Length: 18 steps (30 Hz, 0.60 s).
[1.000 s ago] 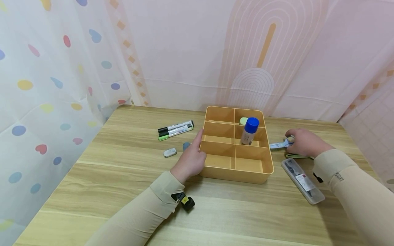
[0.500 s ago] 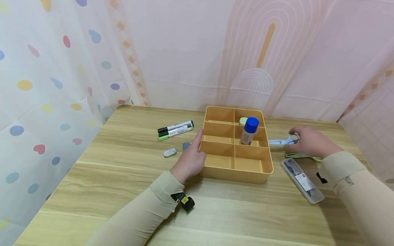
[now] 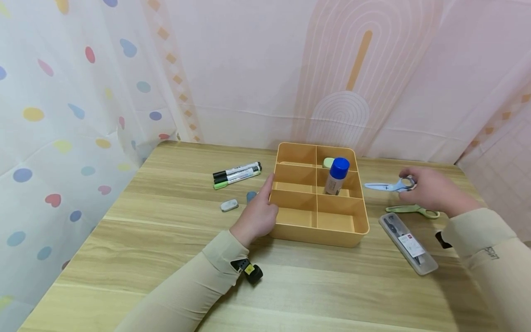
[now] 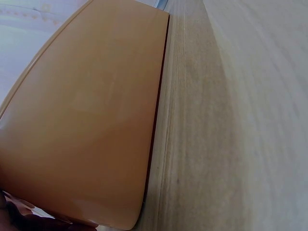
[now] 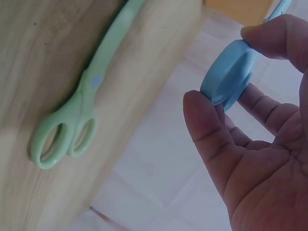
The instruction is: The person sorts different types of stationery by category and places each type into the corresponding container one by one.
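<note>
My right hand (image 3: 429, 188) pinches the ring handles of light blue scissors (image 3: 383, 186). In the right wrist view, thumb and fingertips hold the blue handle (image 5: 228, 72) edge-on, and the blades point away toward the box. Green scissors (image 3: 410, 209) lie on the table just below that hand. My left hand (image 3: 257, 214) lies against the left wall of an orange six-compartment box (image 3: 319, 236), its index finger straight along the side. A glue stick (image 3: 337, 176) with a blue cap leans in the middle right compartment. Behind it, a pale green round-topped thing (image 3: 328, 163) shows in the back right compartment.
Several markers (image 3: 237, 175) lie left of the box. A small whitish eraser-like block (image 3: 229, 205) and a small blue item (image 3: 250, 197), partly behind my left hand, are nearby. A clear compass case (image 3: 408, 244) lies front right. A patterned curtain rises behind the table.
My right hand has moved right with the blue scissors, drawing their blades away from the box's right wall. More of the green scissors shows now. The left hand has stayed against the box.
</note>
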### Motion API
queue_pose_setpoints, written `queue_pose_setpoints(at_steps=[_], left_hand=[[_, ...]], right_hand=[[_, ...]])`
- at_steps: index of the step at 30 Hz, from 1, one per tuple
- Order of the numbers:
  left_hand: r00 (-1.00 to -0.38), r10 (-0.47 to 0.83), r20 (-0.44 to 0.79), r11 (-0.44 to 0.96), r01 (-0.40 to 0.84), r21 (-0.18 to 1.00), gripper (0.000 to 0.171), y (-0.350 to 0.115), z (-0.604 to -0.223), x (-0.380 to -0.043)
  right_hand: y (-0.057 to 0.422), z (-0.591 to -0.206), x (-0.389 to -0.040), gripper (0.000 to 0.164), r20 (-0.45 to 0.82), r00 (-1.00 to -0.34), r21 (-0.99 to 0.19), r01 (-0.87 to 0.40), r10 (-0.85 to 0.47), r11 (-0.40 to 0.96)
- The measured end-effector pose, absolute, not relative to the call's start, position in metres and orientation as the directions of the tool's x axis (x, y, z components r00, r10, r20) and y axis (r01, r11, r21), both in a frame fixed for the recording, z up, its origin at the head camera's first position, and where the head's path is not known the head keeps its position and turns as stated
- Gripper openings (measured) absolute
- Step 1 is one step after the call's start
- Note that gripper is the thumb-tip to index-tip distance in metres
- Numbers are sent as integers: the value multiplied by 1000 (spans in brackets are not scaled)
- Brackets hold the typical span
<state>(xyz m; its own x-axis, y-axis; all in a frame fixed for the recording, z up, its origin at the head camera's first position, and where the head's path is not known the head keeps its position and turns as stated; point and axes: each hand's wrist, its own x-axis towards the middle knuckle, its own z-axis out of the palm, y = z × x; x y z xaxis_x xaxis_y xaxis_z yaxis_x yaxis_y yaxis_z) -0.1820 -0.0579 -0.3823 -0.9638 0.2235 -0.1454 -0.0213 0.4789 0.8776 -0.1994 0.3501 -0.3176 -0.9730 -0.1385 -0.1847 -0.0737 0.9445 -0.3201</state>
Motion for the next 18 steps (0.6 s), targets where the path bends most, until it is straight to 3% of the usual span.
queue_pose_setpoints(at_steps=[6, 18], left_hand=[[-965, 222, -139, 477, -16, 879, 84, -58, -382, -182], [-965, 223, -139, 486, -13, 874, 83, -58, -382, -183]], right_hand=[[347, -311, -192, 61, -170, -973, -364, -85, -156, 928], [326, -297, -180, 50, -79, -972, -284, -191, -221, 940]])
